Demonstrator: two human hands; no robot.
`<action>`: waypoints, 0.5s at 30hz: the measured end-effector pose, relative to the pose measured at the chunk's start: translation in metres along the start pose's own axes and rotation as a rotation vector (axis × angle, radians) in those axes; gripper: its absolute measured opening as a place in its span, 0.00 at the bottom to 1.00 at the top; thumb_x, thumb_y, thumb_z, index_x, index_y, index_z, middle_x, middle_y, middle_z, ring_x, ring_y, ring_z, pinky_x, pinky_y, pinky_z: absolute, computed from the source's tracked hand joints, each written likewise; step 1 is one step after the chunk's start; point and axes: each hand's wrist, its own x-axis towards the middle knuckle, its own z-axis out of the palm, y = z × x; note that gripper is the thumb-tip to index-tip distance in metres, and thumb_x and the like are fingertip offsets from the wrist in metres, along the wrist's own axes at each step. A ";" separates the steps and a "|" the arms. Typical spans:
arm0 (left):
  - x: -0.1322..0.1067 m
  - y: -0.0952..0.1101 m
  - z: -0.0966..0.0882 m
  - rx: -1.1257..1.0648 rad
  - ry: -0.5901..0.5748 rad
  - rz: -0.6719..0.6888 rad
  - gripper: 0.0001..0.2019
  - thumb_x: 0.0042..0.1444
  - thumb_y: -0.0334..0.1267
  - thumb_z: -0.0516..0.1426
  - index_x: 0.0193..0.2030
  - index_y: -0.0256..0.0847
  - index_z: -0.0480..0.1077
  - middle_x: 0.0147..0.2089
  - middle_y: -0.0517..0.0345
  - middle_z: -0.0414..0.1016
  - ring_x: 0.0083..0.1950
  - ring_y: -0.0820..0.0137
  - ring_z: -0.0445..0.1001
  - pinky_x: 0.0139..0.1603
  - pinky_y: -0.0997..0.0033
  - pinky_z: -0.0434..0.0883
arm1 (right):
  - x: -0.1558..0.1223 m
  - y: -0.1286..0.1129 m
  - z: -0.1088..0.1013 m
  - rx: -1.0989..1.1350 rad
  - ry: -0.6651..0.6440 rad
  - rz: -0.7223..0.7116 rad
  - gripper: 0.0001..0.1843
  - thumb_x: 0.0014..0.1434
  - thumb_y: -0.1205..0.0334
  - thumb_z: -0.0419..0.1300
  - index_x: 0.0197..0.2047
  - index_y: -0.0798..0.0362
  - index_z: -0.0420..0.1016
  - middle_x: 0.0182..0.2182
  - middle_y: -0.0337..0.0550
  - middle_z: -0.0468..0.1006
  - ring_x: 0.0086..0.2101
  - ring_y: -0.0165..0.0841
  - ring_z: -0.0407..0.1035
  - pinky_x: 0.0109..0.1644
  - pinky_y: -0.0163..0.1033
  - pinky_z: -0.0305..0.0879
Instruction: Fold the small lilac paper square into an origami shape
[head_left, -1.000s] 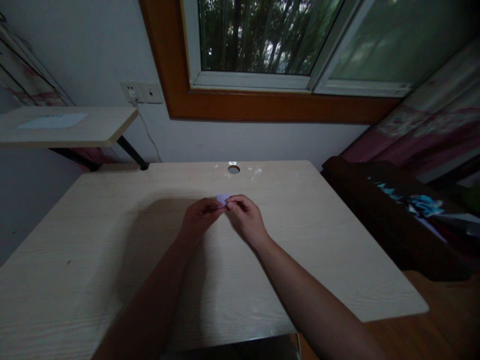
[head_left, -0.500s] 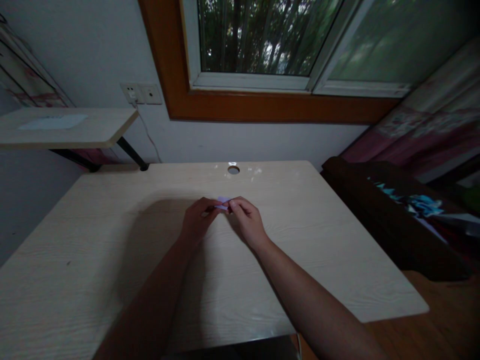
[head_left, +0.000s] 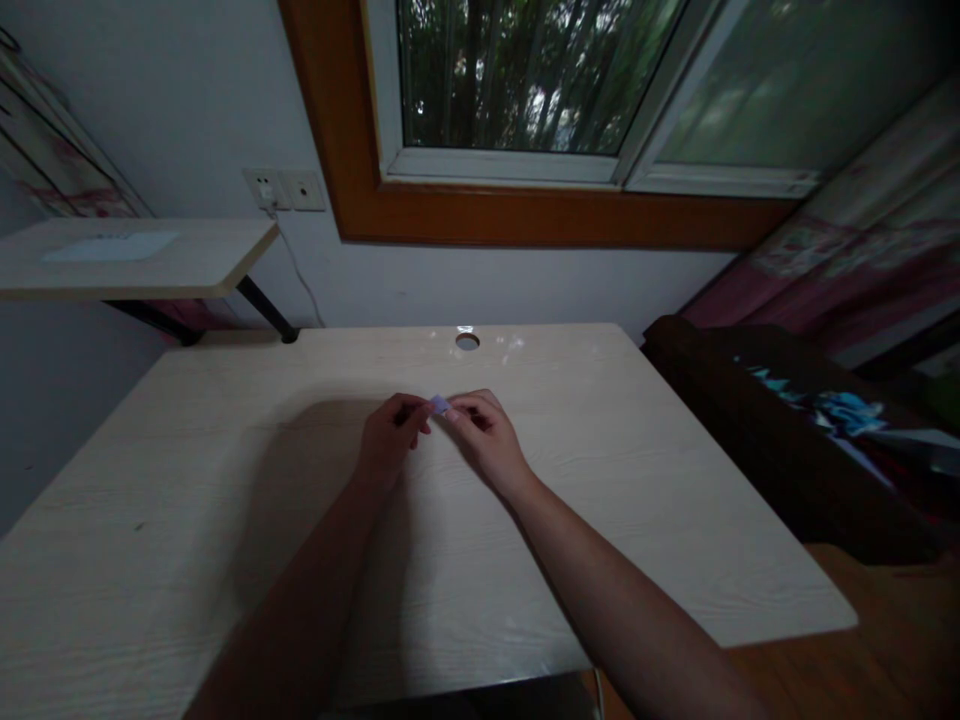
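Both my hands meet over the middle of a light wooden desk (head_left: 225, 480). My left hand (head_left: 390, 437) and my right hand (head_left: 484, 435) each pinch one side of a small pale purple piece of paper (head_left: 439, 404), held just above the desk top. Fingers of both hands are curled, thumbs and forefingers closed on the paper. Most of the paper is hidden between the fingertips; only a small corner shows.
A round cable hole (head_left: 467, 341) lies near the desk's far edge. A raised side shelf (head_left: 150, 258) stands at the back left, with wall sockets (head_left: 283, 189) and a cord beside it. A dark wooden bed frame (head_left: 787, 430) runs along the right. A window (head_left: 540, 80) is above.
The paper shows less than before: it looked like a wider flat piece a second ago and is now a small corner between my fingertips. My hands have stayed in about the same spot.
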 end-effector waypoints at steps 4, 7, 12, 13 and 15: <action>0.001 0.000 0.001 0.006 -0.089 -0.031 0.13 0.55 0.48 0.63 0.33 0.39 0.73 0.21 0.64 0.72 0.18 0.79 0.61 0.20 0.78 0.58 | -0.001 0.007 0.001 0.027 -0.053 0.019 0.10 0.61 0.51 0.65 0.36 0.49 0.81 0.34 0.42 0.75 0.35 0.34 0.69 0.41 0.39 0.64; 0.001 -0.003 0.001 0.012 -0.161 -0.019 0.14 0.56 0.49 0.62 0.32 0.39 0.72 0.22 0.64 0.73 0.19 0.78 0.60 0.21 0.77 0.59 | -0.002 0.010 0.001 0.048 -0.045 0.048 0.11 0.61 0.51 0.64 0.35 0.50 0.80 0.32 0.40 0.74 0.34 0.33 0.67 0.40 0.39 0.62; 0.001 -0.011 0.000 0.081 -0.219 0.037 0.15 0.57 0.49 0.60 0.29 0.39 0.72 0.22 0.64 0.71 0.20 0.78 0.59 0.23 0.76 0.57 | -0.002 0.010 0.001 0.150 -0.060 0.179 0.11 0.58 0.52 0.65 0.33 0.51 0.78 0.29 0.39 0.75 0.31 0.32 0.66 0.38 0.38 0.61; 0.001 -0.012 0.000 0.102 -0.226 0.047 0.15 0.57 0.49 0.60 0.28 0.39 0.71 0.21 0.65 0.69 0.20 0.78 0.58 0.23 0.76 0.57 | -0.002 0.010 0.001 0.164 -0.062 0.202 0.12 0.57 0.51 0.65 0.33 0.51 0.78 0.29 0.39 0.75 0.31 0.32 0.66 0.37 0.38 0.61; 0.001 -0.014 0.000 0.120 -0.241 0.056 0.15 0.58 0.48 0.60 0.27 0.39 0.72 0.21 0.65 0.69 0.21 0.77 0.59 0.24 0.76 0.58 | -0.002 0.010 0.001 0.173 -0.057 0.223 0.12 0.56 0.52 0.65 0.32 0.52 0.78 0.28 0.39 0.75 0.30 0.32 0.66 0.36 0.37 0.61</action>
